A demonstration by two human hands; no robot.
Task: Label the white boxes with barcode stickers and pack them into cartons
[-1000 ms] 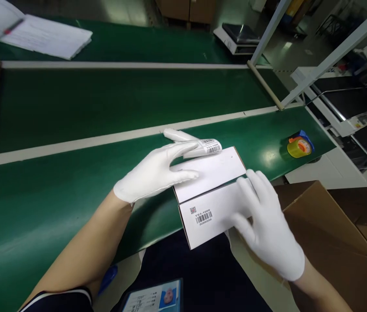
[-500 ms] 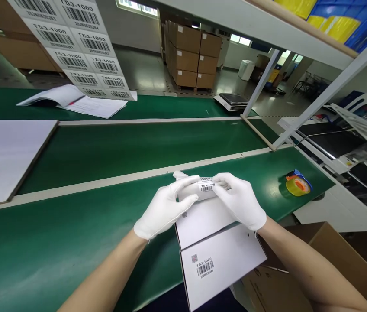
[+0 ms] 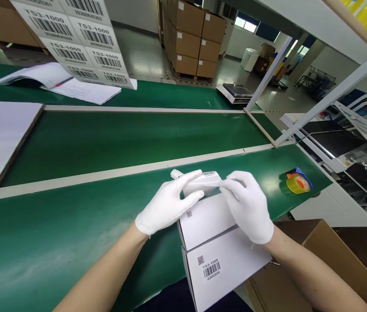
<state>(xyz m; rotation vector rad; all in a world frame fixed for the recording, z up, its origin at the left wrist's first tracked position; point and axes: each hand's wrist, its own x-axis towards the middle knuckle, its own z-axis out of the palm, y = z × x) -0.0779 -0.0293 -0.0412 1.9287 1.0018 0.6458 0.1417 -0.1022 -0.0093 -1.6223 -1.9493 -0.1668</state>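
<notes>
Both of my hands wear white gloves. My left hand (image 3: 173, 199) is closed around the left side of a small label roll (image 3: 210, 175) printed with barcodes. At the roll's right side, my right hand (image 3: 248, 206) pinches a white label (image 3: 214, 184), seen almost edge-on and lifted off the roll. Directly below the hands lie two white boxes side by side. The nearer box (image 3: 229, 264) carries a printed TS3-1000 barcode and a small square code. The farther box (image 3: 206, 216) shows a square code, and my right hand covers part of its top.
A tape dispenser (image 3: 298, 181) sits at right on the green bench (image 3: 73, 234). A hanging label sheet (image 3: 86, 47), an open booklet (image 3: 82, 91) and a scale (image 3: 235, 93) are farther back. An open carton (image 3: 339, 264) stands lower right, beside a slanting white post (image 3: 333, 93).
The label that lay against the roll is now lifted in my right fingers, which have drawn slightly right. My left hand stays on the roll. The camera view has shifted a little.
</notes>
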